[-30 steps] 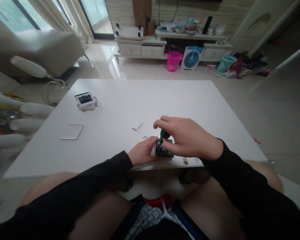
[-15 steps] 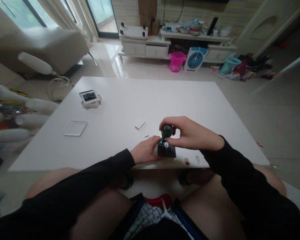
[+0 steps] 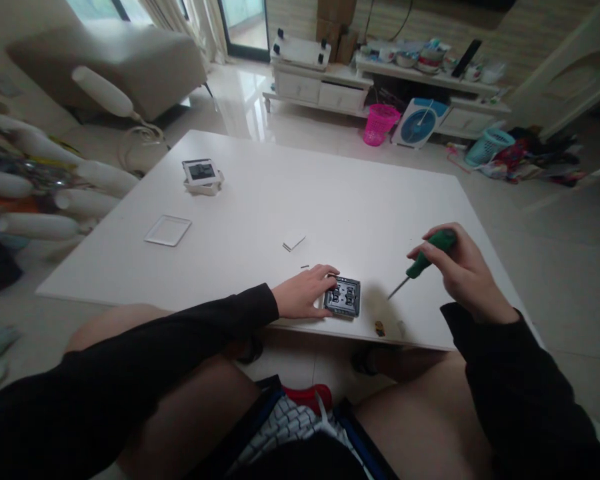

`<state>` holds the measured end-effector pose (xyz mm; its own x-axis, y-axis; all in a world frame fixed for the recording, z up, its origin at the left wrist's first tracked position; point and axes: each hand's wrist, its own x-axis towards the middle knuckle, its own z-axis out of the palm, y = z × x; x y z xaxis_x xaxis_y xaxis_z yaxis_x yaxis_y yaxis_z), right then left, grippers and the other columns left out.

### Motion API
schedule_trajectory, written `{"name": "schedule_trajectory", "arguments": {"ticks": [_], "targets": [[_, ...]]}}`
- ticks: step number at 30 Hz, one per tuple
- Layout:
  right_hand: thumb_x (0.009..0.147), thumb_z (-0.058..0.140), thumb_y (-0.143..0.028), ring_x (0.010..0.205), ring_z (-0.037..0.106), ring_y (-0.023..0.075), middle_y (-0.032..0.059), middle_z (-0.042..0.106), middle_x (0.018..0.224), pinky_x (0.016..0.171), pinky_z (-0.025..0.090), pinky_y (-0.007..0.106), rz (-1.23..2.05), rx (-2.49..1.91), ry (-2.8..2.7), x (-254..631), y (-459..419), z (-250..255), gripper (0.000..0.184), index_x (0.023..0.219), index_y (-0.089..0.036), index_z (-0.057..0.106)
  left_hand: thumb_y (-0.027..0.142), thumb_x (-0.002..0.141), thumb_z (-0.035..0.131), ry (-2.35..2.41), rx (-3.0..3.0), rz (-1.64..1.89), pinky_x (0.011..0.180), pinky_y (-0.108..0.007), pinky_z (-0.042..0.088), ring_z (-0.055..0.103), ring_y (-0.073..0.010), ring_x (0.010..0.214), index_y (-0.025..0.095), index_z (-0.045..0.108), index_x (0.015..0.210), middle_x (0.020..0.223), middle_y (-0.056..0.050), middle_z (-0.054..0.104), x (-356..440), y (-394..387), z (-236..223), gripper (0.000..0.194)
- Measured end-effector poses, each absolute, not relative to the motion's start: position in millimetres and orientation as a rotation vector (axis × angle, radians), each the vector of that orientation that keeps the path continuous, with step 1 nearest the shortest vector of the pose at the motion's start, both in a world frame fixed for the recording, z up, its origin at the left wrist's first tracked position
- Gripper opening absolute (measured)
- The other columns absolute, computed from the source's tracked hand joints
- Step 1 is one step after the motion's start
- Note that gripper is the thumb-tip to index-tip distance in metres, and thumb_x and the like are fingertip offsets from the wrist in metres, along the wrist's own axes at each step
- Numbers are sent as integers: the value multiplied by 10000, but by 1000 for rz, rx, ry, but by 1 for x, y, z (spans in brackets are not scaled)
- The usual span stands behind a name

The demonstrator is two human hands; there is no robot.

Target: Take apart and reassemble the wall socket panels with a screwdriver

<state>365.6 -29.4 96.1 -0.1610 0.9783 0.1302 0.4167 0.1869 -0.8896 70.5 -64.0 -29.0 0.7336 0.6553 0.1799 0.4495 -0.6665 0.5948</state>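
My left hand (image 3: 304, 293) grips the left edge of a square dark-grey wall switch body (image 3: 349, 301), thumb at its near side and fingers on its top. The switch body lies flat near the table's front edge, its inner parts facing up. To the right, my right hand (image 3: 465, 277) is closed round the green handle of a screwdriver (image 3: 420, 265). Its thin shaft points down and left, with the tip apart from the switch body. A small yellow figure (image 3: 379, 328) and a blurred pale piece (image 3: 401, 327) lie between the hands, by the edge.
On the white table (image 3: 260, 193) are thin white panels (image 3: 293, 244), a small dark strip (image 3: 305, 267), a pale square frame (image 3: 168, 231) and a stacked switch unit (image 3: 201, 175). Beyond stand a pink basket (image 3: 381, 125) and a blue-and-white fan (image 3: 420, 123).
My right hand has lifted the screwdriver off the switch body and carried it right, tilting it. The switch body, tilted before, now lies flatter under my left hand. The camera view has shifted.
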Motion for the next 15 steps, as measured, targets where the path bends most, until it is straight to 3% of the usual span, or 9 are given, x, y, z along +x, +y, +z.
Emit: {"name": "schedule_trajectory", "arguments": {"ticks": [3, 6, 10, 12, 15], "targets": [[917, 651, -429, 753, 675, 209, -13, 643, 795, 663, 505, 343, 901, -1447, -1752, 370, -33, 83, 222, 991, -257, 533, 371, 866, 781, 817, 2404, 506, 1079, -453, 476, 549, -292, 1251, 186, 557, 1133, 1385, -154, 550, 72, -62, -29, 395], [928, 589, -319, 725, 646, 199, -11, 629, 813, 704, 506, 362, 865, -1397, -1999, 362, -38, 81, 141, 1039, -245, 546, 402, 857, 789, 823, 2406, 475, 1041, -439, 486, 556, -289, 1201, 182, 557, 1121, 1337, -148, 571, 73, -60, -28, 414], [906, 593, -237, 895, 650, 230, 54, 657, 986, 824, 514, 388, 682, -1224, -2440, 346, -45, 74, 127, 1031, -217, 602, 431, 830, 802, 841, 2410, 448, 989, -445, 497, 549, -291, 1147, 190, 569, 1097, 1304, -140, 579, 72, -59, -25, 428], [907, 660, -290, 974, 673, 249, 78, 664, 1106, 859, 533, 390, 689, -1199, -2590, 338, -48, 64, 229, 1117, -214, 611, 419, 816, 807, 860, 2413, 429, 965, -442, 501, 539, -296, 1139, 192, 572, 1054, 1295, -138, 576, 71, -59, -21, 404], [849, 789, -395, 1050, 707, 281, 106, 631, 1325, 863, 566, 394, 674, -1282, -2729, 330, -54, 45, 535, 1311, -240, 567, 370, 803, 810, 863, 2426, 389, 956, -426, 501, 533, -294, 1133, 192, 565, 991, 1283, -133, 574, 68, -59, -16, 357]]}}
